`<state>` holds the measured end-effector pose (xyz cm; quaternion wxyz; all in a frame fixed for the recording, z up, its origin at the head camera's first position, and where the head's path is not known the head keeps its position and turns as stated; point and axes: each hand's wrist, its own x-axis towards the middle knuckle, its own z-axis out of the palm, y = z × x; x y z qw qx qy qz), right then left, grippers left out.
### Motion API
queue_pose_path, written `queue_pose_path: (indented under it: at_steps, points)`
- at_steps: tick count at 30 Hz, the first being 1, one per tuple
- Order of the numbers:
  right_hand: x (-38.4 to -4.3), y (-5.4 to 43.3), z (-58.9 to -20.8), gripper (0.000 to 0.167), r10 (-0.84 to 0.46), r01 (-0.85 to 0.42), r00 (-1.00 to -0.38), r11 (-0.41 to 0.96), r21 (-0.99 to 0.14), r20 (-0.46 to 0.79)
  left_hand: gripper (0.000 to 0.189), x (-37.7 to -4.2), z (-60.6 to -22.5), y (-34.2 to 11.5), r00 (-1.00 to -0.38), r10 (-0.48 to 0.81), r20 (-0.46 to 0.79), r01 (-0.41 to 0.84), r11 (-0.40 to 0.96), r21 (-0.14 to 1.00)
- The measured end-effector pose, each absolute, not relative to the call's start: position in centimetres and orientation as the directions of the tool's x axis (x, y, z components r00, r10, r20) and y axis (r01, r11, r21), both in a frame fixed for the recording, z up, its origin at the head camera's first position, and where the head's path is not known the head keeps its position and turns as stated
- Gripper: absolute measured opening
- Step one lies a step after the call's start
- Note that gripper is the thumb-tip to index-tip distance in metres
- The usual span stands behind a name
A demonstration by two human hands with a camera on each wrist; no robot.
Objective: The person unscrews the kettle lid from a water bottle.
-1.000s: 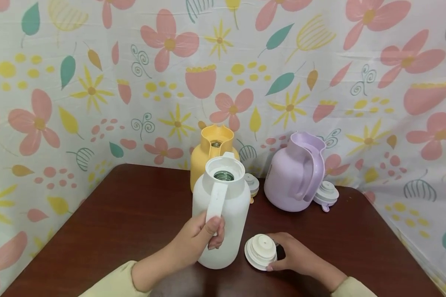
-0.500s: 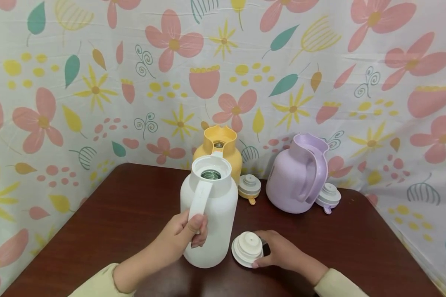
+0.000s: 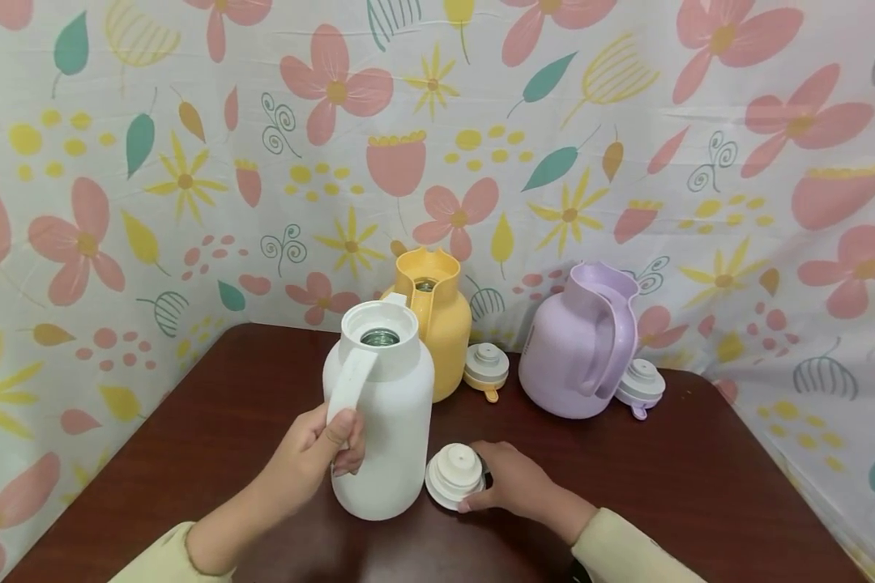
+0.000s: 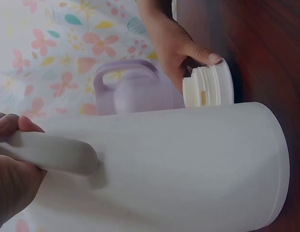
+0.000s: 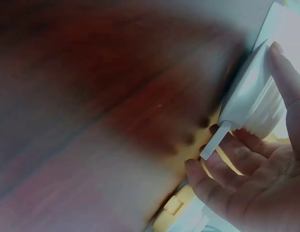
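Observation:
My left hand (image 3: 317, 449) grips the handle (image 3: 352, 380) of a white thermos jug (image 3: 386, 437). The jug stands nearly upright with its mouth uncovered, showing a shiny inner neck. Just right of the jug's base, at the table, is its white lid (image 3: 455, 474), turned with the stepped plug side up. My right hand (image 3: 514, 482) holds this lid by its edge, thumb on the near side and fingers behind. In the right wrist view, the fingers lie around the lid's tab (image 5: 216, 140). Whether the jug's base touches the table is unclear.
Behind the white jug stands a yellow thermos jug (image 3: 448, 340), uncovered, with its grey-and-yellow lid (image 3: 486, 366) beside it. Farther right are a lilac thermos jug (image 3: 565, 356) and its lid (image 3: 640, 385). A flowered cloth (image 3: 437, 121) hangs behind the dark table (image 3: 211, 421).
The white jug has moved left in my left hand, uncovering more of the yellow jug. My right hand and the white lid have also moved left, staying near its base.

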<state>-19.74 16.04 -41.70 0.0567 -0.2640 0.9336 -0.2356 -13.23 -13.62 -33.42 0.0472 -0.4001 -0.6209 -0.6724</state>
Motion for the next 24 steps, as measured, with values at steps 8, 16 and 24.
queue_pose_path:
  at_steps: [8,16,24]
  points:
    - [-20.3,13.7,-41.8,0.077,-0.48,-0.433,-0.877,0.79,-0.435,0.001,0.031,-13.8,-33.7,-15.3,-0.664,0.382,0.642,0.588,-0.263,0.765]
    - [-20.8,11.0,-41.8,0.073,-0.49,-0.461,-0.871,0.808,-0.368,0.015,0.034,-14.7,-33.6,-17.1,-0.67,0.336,0.662,0.598,-0.285,0.75]
    - [-21.7,7.9,-41.7,0.075,-0.454,-0.422,-0.89,0.844,-0.33,-0.023,0.039,-15.5,-33.3,-18.9,-0.736,0.239,0.634,0.601,-0.202,0.773]
